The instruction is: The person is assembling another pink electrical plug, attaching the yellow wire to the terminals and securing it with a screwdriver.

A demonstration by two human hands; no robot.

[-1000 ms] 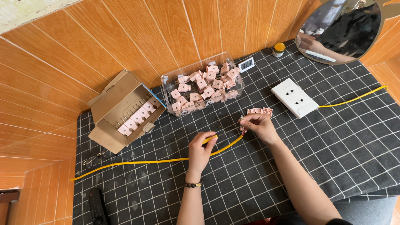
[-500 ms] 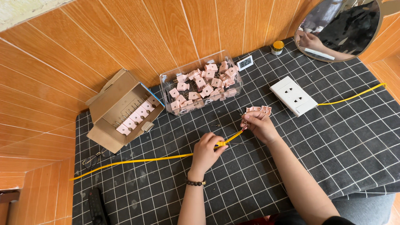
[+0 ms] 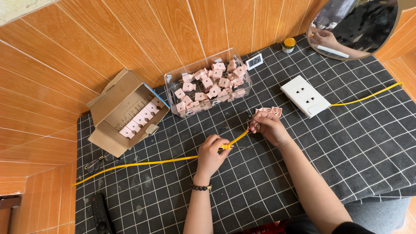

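I'm looking down on the bench, dark cloth with a white grid, and both hands are working one short stretch of the yellow cable. The left hand is closed around the cable, thumb and fingers pinching it where the yellow jacket passes through the fist. The right hand sits up and to the right of it, fingers curled in on the cable's end. I can't make out exactly what those fingertips grip; something small and dark, maybe bare wire, shows beside them.

Here's the relation that matters. Between the two hands the cable runs on a diagonal, low at the left hand and rising to the right hand, so its long axis points from lower left to upper right. Behind the left hand the rest of it trails away, long and nearly flat, toward the bench's left edge. The left hand is the anchor on the body of the cable; the right hand is the one at the free end.

Just above the right hand lie a few loose pink connector pieces, near it but not touching, I judge. Farther up sits the clear plastic tub full of the same pink parts, and to its left an open cardboard box with more in a row. The white socket plate lies off to the right, its own yellow lead running away right.
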